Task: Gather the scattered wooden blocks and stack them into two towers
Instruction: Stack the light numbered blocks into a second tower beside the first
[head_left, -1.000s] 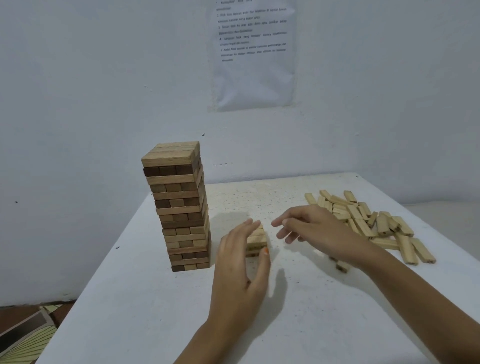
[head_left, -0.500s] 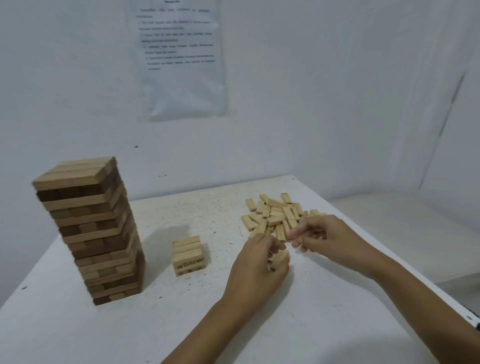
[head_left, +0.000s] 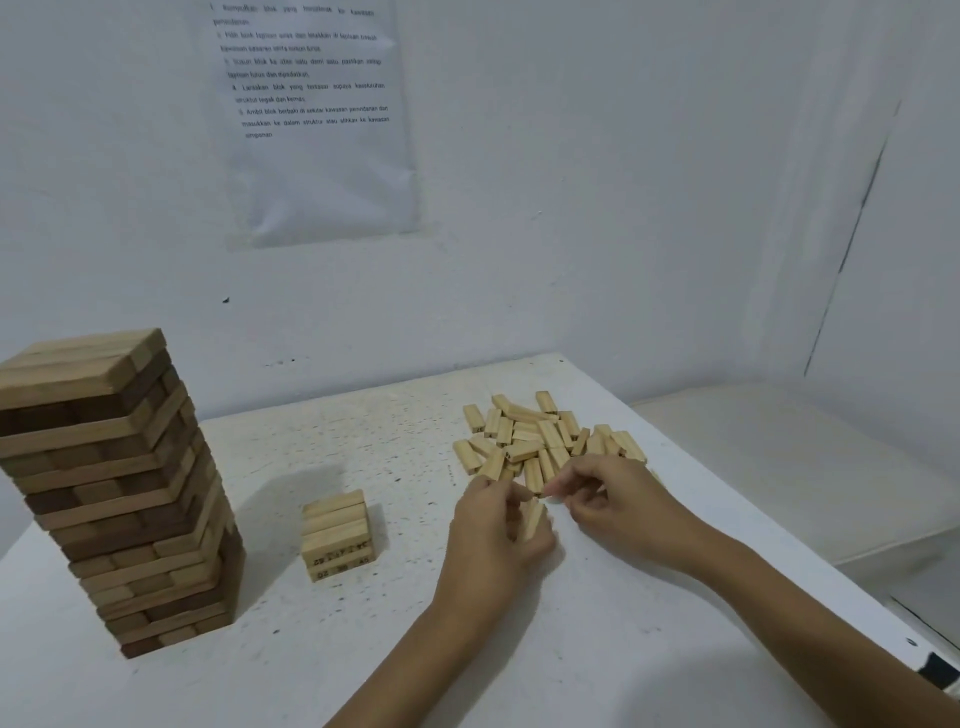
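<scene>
**Two stacks up, one block in hand**

Tabletop (head_left: 363, 675): tall tower (head_left: 114, 488) stands far left of both hands. Loose pile (head_left: 535, 436) lies just beyond the fingertips. Short tower (head_left: 337, 535) stands left of the left hand (head_left: 493, 540), which grips one block (head_left: 533, 519). Right hand (head_left: 618, 499) is curled at the block's top end; its grip is unclear.

The tabletop (head_left: 363, 649) carries one tall tower (head_left: 114, 488) at its left edge, one short stack (head_left: 336, 535) midway, and one heap of loose blocks (head_left: 540, 436), too jumbled to count, toward its far right corner; one block (head_left: 532, 519) is held.

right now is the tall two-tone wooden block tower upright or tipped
Upright: the tall wooden tower stands whole on the white table.
</scene>
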